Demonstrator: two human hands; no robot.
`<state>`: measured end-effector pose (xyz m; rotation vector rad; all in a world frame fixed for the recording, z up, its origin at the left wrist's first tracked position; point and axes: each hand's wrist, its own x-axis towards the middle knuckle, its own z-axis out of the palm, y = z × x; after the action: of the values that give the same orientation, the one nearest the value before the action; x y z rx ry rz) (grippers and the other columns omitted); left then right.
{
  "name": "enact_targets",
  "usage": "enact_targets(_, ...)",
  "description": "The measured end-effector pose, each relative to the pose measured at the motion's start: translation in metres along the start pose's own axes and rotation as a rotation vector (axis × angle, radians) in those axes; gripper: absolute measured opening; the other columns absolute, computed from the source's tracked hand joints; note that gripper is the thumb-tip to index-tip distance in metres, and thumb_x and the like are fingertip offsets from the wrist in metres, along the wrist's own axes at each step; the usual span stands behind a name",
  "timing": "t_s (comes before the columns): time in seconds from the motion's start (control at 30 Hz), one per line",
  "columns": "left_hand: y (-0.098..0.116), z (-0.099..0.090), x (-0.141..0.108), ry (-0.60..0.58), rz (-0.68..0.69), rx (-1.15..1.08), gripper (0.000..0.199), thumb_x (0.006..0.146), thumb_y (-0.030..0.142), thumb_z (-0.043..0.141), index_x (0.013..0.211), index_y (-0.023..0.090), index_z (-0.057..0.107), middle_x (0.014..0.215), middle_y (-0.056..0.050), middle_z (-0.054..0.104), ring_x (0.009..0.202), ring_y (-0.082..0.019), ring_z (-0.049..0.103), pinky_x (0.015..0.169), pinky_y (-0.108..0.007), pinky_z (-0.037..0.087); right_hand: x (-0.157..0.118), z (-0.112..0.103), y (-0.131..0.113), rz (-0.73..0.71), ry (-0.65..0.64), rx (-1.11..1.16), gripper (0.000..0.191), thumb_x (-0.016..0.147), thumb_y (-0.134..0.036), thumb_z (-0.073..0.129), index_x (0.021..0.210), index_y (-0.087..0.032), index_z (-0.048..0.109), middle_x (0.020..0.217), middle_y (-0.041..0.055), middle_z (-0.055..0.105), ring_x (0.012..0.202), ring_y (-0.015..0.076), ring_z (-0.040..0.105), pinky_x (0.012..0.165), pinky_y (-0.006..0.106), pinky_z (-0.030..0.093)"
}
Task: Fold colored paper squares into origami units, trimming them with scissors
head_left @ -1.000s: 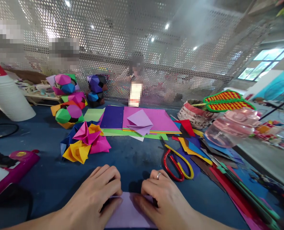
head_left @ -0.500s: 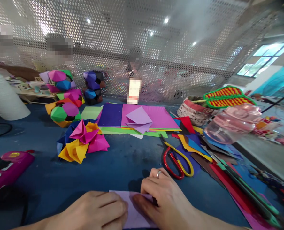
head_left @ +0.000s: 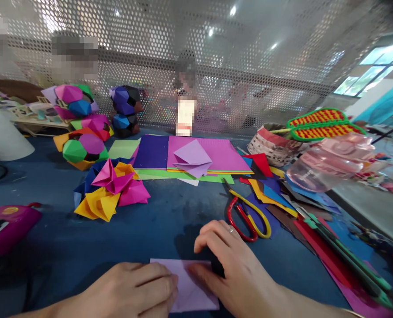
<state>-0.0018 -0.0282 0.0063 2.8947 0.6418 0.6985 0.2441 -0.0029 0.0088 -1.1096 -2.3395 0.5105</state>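
Observation:
A light purple sheet of folding paper (head_left: 194,291) lies on the blue table at the bottom centre, its top edge straight. The fingers of my left hand (head_left: 139,287) are bent together and hold down its left side; that thumb is hidden. My right hand (head_left: 239,269), with a ring on one finger, rests its thumb on the right part of the paper. Its other fingers arch apart from the thumb, beyond the sheet's right edge. Red-and-yellow-handled scissors (head_left: 249,216) lie just past the right hand.
Folded paper pieces (head_left: 113,187) and paper balls (head_left: 85,148) stand at left, near a magenta device (head_left: 12,227). Coloured sheets (head_left: 216,154) lie at the back. At right are a pink bottle (head_left: 329,161), a woven leaf (head_left: 325,123), and a green-and-black long-handled tool (head_left: 345,260).
My right hand's fingers have lifted and opened away from the paper, while its thumb stays on it. The left hand has hardly moved. The view has tilted slightly.

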Motion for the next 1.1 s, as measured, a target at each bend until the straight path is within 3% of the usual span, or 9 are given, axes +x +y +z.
enact_targets(0.13,-0.001,0.006,-0.010,-0.048,-0.041,-0.086,0.031,0.103,0.022,0.039,0.113,0.025,0.068,0.099,-0.002,0.074,0.090,-0.016,0.068,0.082,-0.022,0.056,-0.004,-0.008,-0.007,-0.259,-0.040,0.071,0.028,0.097,-0.005,0.041,0.098,-0.019,0.065,0.098,0.0055,0.067,0.089,0.0171,0.059,0.083,0.033,0.050)
enact_targets(0.3,-0.001,0.015,-0.020,-0.086,-0.064,-0.080,0.024,0.098,0.025,0.050,0.112,0.029,0.069,0.110,0.001,0.074,0.099,-0.017,0.068,0.086,-0.023,0.056,-0.007,-0.006,-0.009,-0.568,-0.131,-0.055,0.028,0.099,-0.007,0.044,0.098,-0.016,0.070,0.086,0.0034,0.076,0.076,0.0152,0.066,0.072,0.028,0.056)
enact_targets(0.5,0.000,0.010,-0.011,-0.016,0.011,0.095,0.040,0.104,0.013,0.032,0.104,0.023,0.071,0.114,0.005,0.074,0.107,-0.013,0.065,0.089,-0.021,0.053,-0.015,0.007,-0.005,-0.483,-0.039,-0.112,0.023,0.099,-0.009,0.049,0.095,-0.014,0.072,0.076,0.0013,0.076,0.065,0.0129,0.068,0.058,0.025,0.056)
enact_targets(0.67,0.003,0.013,-0.014,0.040,-0.017,0.096,0.042,0.102,0.007,0.032,0.099,0.023,0.071,0.111,0.006,0.075,0.106,-0.012,0.066,0.089,-0.020,0.054,-0.025,0.014,0.005,-0.641,0.011,-0.194,0.036,0.102,-0.010,0.038,0.110,-0.018,0.072,0.094,-0.0017,0.079,0.083,0.0152,0.072,0.070,0.026,0.061)
enact_targets(0.77,0.005,0.017,-0.020,0.039,-0.006,0.093,0.037,0.099,0.008,0.038,0.102,0.023,0.072,0.115,0.002,0.074,0.112,-0.016,0.065,0.091,-0.024,0.056,-0.026,0.012,0.005,-0.611,-0.014,-0.160,0.035,0.102,-0.008,0.039,0.110,-0.016,0.072,0.098,0.0016,0.079,0.086,0.0163,0.073,0.077,0.026,0.060)
enact_targets(0.97,0.005,0.014,-0.021,0.009,0.008,0.122,0.032,0.098,0.013,0.041,0.099,0.020,0.072,0.118,-0.001,0.072,0.118,-0.021,0.061,0.096,-0.029,0.055,-0.014,-0.001,-0.008,-0.565,-0.233,-0.080,0.038,0.100,-0.002,0.035,0.110,-0.010,0.070,0.105,0.0039,0.078,0.093,0.0158,0.071,0.090,0.025,0.056)
enact_targets(1.1,0.004,0.007,-0.020,-0.027,0.060,0.174,0.026,0.098,0.023,0.048,0.107,0.021,0.072,0.119,0.001,0.071,0.118,-0.017,0.061,0.098,-0.023,0.054,-0.008,0.001,-0.011,-0.524,-0.161,-0.040,0.039,0.102,-0.005,0.033,0.097,-0.011,0.071,0.089,0.0016,0.077,0.077,0.0131,0.068,0.075,0.024,0.057)
